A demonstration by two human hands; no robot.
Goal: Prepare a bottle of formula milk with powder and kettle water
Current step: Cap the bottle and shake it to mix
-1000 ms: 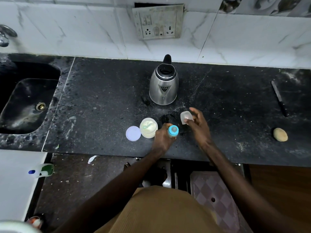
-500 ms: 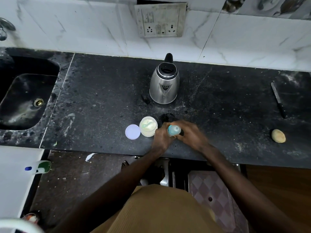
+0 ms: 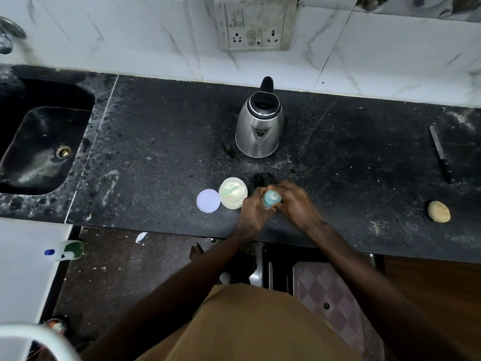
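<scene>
Head view: the small baby bottle with a teal top (image 3: 272,198) stands upright on the black stone table (image 3: 161,152), squarely between both hands. The left hand (image 3: 253,211) grips its body, and the blurred right hand (image 3: 296,204) curls round its top. The shiny steel kettle (image 3: 259,126) waits straight behind.

Bottle (image 3: 272,199): teal, between the fingers (image 3: 287,189).
Powder jar (image 3: 233,194): pale cream, left of fingers.
Lid (image 3: 208,200): lilac.
Kettle (image 3: 259,128): silver, black top.
Worktop (image 3: 156,152): black, white-speckled.
</scene>
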